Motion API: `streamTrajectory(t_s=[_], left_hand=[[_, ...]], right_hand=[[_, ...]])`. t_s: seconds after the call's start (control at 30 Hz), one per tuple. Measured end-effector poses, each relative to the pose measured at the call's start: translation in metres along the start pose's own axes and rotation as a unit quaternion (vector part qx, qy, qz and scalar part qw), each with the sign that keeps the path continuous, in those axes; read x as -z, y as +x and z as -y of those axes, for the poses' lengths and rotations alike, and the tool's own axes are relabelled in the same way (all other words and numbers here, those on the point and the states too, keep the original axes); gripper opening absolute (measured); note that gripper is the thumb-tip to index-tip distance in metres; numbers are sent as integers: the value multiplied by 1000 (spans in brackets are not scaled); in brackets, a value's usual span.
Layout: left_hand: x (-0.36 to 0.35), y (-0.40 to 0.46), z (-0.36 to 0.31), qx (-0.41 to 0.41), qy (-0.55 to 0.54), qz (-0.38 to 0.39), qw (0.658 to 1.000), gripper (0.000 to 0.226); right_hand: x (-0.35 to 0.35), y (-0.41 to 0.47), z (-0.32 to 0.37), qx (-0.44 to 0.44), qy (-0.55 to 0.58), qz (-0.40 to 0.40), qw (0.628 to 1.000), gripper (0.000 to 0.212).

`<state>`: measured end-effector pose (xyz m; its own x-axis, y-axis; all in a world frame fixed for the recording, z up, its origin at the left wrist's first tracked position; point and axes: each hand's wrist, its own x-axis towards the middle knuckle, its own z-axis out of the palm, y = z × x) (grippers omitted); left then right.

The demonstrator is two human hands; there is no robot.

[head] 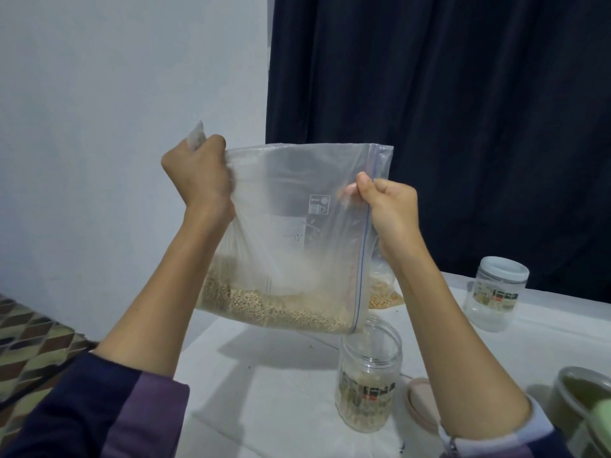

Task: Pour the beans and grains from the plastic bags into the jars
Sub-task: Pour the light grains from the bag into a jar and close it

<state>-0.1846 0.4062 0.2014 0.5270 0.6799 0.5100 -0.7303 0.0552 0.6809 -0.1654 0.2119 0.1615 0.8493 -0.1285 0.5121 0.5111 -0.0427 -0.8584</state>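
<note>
The pour is under way: the left hand (198, 175) grips the zip bag (297, 233) by its bunched bottom end, and the right hand (386, 206) has its fingers pinched on the zipper edge. The grains (264, 307) slide toward the low corner over the open jar (368, 375) on the bench (281, 391). Next, I judge, tilt the bag steeper, keeping that corner over the jar's mouth.

One camera only, worn on the person's head. It looks forward and slightly down over both forearms, close in: the raised left hand (198, 175) and right hand (388, 206) sit mid-frame. Wide-angle lens; edges bow. White table (281, 375) fills the lower middle and right, near the wearer. Pale wall (115, 77) upper left, dark curtain (463, 110) upper right, straight ahead. No second view to compare.
</note>
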Motion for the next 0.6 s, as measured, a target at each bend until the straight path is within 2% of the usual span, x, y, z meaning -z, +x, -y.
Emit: streamTrajectory(t_s=[0.13,0.23,0.37,0.6], left_hand=[[0,0,-1,1,1,-6,1000,44],[0,-1,-1,-12,-8,4,1000,43],[-3,-3,-3,-7,2,3,1000,44],[-6,-7,-4,-13,-2,10,1000,44]], right_hand=[[0,-3,2,6,6,-6,1000,31],[1,-4,4,6,-1,19,1000,31],[3,-6,2,7,11,-9,1000,31],[8,-7,2,14,17,6,1000,32]])
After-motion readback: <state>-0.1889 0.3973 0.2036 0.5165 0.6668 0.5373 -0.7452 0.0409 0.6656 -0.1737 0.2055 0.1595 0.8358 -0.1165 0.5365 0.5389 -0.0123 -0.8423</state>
